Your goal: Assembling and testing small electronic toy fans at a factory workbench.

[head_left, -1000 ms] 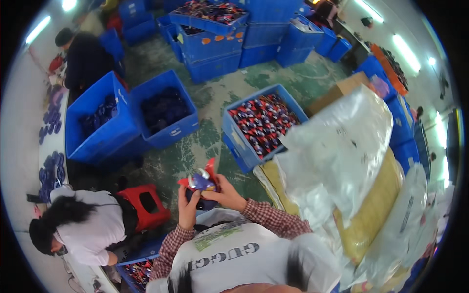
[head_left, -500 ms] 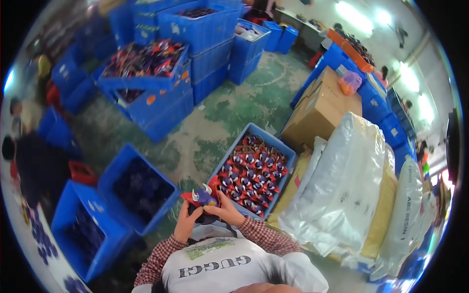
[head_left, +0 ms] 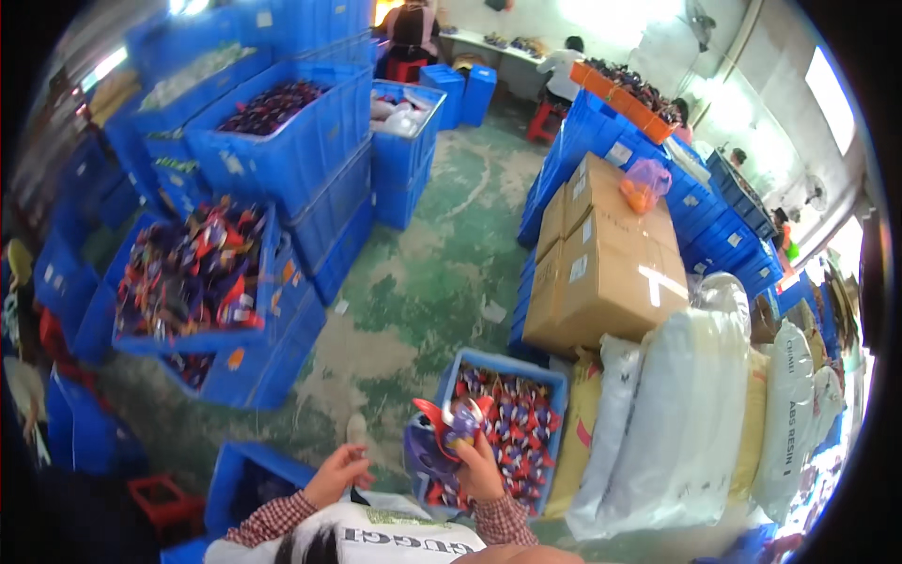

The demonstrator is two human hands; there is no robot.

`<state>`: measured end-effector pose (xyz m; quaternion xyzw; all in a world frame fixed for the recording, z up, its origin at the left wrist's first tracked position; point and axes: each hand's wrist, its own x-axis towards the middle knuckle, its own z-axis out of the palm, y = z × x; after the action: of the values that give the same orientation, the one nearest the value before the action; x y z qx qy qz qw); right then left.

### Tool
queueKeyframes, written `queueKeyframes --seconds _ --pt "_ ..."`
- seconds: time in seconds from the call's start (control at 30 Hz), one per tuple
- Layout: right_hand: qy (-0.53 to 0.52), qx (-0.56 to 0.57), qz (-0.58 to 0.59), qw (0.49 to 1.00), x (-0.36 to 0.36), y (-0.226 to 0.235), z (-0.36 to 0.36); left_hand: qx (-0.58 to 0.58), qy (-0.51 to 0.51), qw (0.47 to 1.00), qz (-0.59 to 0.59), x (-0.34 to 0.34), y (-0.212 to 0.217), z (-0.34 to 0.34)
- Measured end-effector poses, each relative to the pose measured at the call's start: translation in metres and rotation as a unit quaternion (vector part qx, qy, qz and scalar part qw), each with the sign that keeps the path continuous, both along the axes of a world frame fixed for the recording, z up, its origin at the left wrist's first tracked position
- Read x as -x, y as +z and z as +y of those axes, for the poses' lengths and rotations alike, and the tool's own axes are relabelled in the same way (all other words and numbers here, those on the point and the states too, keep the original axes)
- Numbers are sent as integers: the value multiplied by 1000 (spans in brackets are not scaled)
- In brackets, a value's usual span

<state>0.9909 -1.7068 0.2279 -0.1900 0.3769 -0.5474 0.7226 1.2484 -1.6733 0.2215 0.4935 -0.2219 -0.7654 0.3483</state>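
My right hand [head_left: 481, 467] holds up a small toy figure [head_left: 458, 420] with a purple body and red wings, over the edge of a blue crate [head_left: 507, 363] full of similar red and purple toys. My left hand [head_left: 338, 473] is lower and to the left, fingers loosely curled, holding nothing that I can see. Both sleeves are red-and-white checked.
Stacked blue crates [head_left: 301, 141] of toys stand at left. Brown cardboard boxes [head_left: 601, 263] and large white and yellow sacks [head_left: 686, 414] sit at right. A green worn floor [head_left: 423, 282] runs between them. People sit at a bench [head_left: 564, 66] at the far end.
The view has swung round, so the toy crate now lies right in front. My left hand has let go of the toy and dropped away; my right hand alone keeps it raised.
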Motion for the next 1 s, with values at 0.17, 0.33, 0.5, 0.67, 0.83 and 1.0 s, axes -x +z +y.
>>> queueKeyframes --seconds 0.17,0.33,0.5,0.67,0.83,1.0 --pt "-71 -84 33 993 -23 2 -105 -2 8 999 -41 -63 -20 -99" --pt "-136 -104 33 985 -30 15 -179 -22 -6 1000 -14 -74 -34 -207" --pt "-175 -89 91 976 -42 19 -274 8 -64 998 28 -45 -35 -332" --pt "-109 -30 145 983 -28 -3 -445 214 -117 970 19 13 -27 -506" --pt "-31 97 235 967 -19 -3 -632 257 -56 964 47 60 7 -681" --pt "49 205 372 904 2 -12 -808 229 33 972 44 94 4 -842"
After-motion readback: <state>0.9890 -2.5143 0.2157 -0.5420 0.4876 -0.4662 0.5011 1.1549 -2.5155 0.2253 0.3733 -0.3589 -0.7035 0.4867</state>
